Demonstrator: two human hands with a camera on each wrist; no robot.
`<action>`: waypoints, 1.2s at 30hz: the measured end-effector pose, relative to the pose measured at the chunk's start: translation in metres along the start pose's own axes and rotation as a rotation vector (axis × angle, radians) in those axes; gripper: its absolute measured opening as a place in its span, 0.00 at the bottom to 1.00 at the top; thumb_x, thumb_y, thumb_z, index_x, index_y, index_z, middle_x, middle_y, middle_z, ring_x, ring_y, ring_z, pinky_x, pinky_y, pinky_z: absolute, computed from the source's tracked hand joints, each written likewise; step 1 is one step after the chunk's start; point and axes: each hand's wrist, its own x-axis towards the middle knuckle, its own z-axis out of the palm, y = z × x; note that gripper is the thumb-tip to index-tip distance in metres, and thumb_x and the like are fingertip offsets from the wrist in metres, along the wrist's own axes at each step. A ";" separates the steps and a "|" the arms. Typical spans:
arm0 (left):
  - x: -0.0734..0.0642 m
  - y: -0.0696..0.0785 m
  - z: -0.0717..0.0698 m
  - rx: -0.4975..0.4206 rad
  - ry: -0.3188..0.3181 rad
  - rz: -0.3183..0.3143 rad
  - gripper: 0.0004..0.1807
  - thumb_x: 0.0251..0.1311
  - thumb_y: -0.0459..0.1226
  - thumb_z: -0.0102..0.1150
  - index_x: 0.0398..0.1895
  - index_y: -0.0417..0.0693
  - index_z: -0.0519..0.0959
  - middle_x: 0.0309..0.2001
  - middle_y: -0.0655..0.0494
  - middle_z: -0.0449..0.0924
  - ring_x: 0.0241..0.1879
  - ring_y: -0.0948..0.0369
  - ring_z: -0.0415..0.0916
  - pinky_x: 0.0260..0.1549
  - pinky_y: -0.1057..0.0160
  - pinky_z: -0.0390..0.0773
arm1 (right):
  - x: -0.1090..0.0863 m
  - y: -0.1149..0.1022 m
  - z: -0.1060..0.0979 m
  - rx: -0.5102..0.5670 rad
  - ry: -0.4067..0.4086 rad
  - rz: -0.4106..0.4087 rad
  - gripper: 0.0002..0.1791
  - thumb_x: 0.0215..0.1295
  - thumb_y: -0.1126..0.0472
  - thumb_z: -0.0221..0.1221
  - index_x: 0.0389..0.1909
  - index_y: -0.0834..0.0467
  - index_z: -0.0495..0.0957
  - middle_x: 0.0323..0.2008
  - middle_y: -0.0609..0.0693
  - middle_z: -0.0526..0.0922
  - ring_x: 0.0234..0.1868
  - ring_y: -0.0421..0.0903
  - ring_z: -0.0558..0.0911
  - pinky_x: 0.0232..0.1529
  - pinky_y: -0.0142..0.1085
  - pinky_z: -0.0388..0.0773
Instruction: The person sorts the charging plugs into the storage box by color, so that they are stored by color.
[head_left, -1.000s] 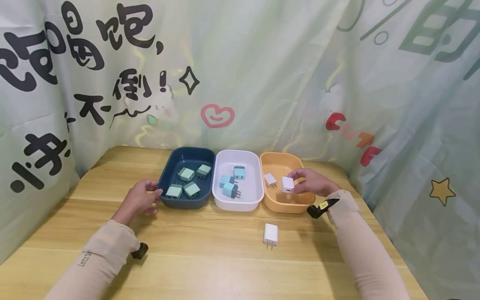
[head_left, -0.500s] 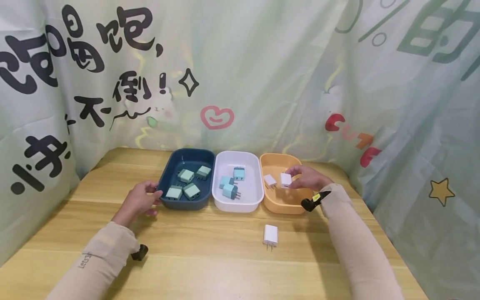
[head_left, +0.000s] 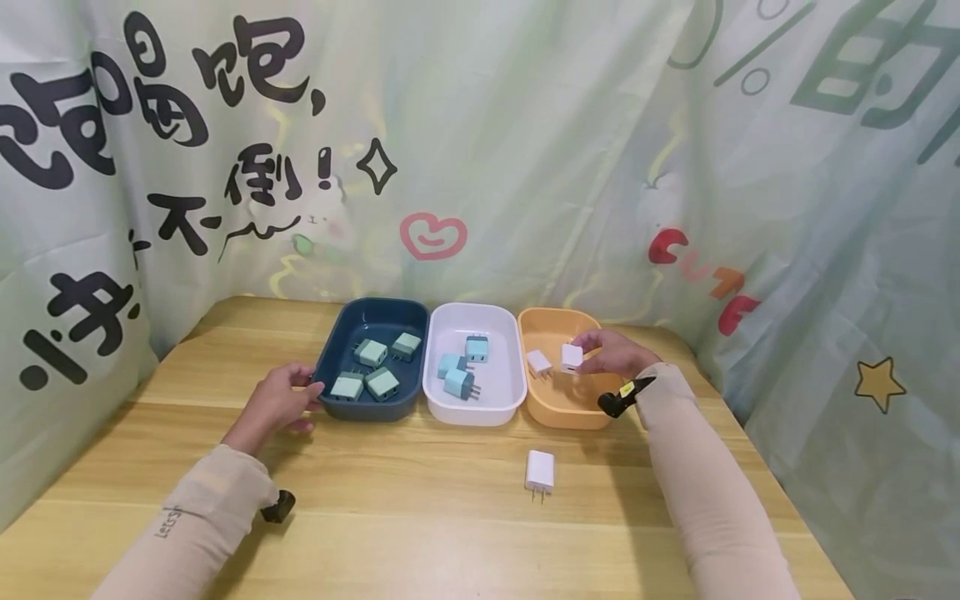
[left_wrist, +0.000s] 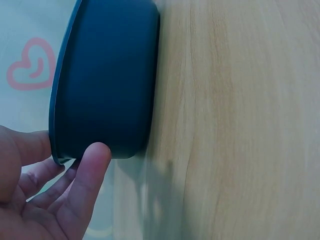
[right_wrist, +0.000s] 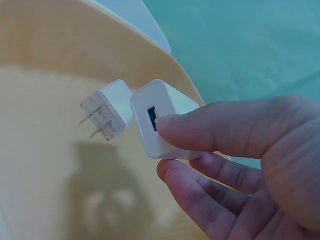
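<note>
My right hand [head_left: 618,353] pinches a white USB charger [right_wrist: 165,97] between thumb and fingers, over the orange tray [head_left: 566,417]. Its USB port faces up toward the right wrist camera. Inside that tray lies another white charger [right_wrist: 111,107], its two prongs showing. At the left, my left hand [head_left: 280,400] holds the near left corner of the dark blue tray [left_wrist: 107,80] by its rim, thumb and fingers on either side. On the table in front of the orange tray lies a third white charger [head_left: 540,472], prongs toward me.
Between the other two trays stands a white tray [head_left: 474,413] with light blue chargers [head_left: 477,348]. Several pale green chargers [head_left: 372,352] lie in the dark blue tray. A printed curtain [head_left: 517,167] hangs behind the wooden table [head_left: 420,517].
My right hand has shifted slightly left over the orange tray, with the white charger still pinched. The left hand has stayed at the dark blue tray's corner.
</note>
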 end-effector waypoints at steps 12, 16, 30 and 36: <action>-0.001 0.001 0.001 0.000 -0.003 0.002 0.26 0.72 0.34 0.50 0.68 0.32 0.59 0.63 0.31 0.62 0.47 0.46 0.78 0.31 0.56 0.84 | -0.004 0.006 0.004 0.004 0.014 0.037 0.29 0.59 0.72 0.62 0.60 0.74 0.63 0.58 0.72 0.65 0.49 0.54 0.74 0.47 0.38 0.78; -0.001 0.001 0.001 0.005 -0.006 0.001 0.27 0.72 0.34 0.50 0.69 0.32 0.58 0.63 0.31 0.62 0.47 0.45 0.78 0.31 0.56 0.84 | -0.005 0.008 0.007 0.041 0.043 0.027 0.26 0.62 0.73 0.58 0.60 0.75 0.63 0.56 0.72 0.67 0.47 0.54 0.76 0.46 0.38 0.80; 0.002 -0.002 -0.001 0.003 -0.006 -0.009 0.27 0.72 0.35 0.49 0.69 0.33 0.57 0.64 0.31 0.61 0.48 0.44 0.78 0.31 0.58 0.84 | -0.035 -0.003 0.015 0.314 0.041 -0.030 0.22 0.77 0.62 0.42 0.60 0.77 0.59 0.47 0.64 0.74 0.42 0.55 0.82 0.46 0.42 0.81; 0.002 0.000 0.000 0.007 -0.006 -0.012 0.27 0.72 0.35 0.49 0.70 0.33 0.57 0.64 0.31 0.60 0.49 0.44 0.77 0.31 0.58 0.84 | -0.050 -0.004 0.027 0.357 0.019 -0.074 0.26 0.80 0.54 0.39 0.60 0.75 0.61 0.45 0.57 0.76 0.40 0.49 0.82 0.47 0.42 0.81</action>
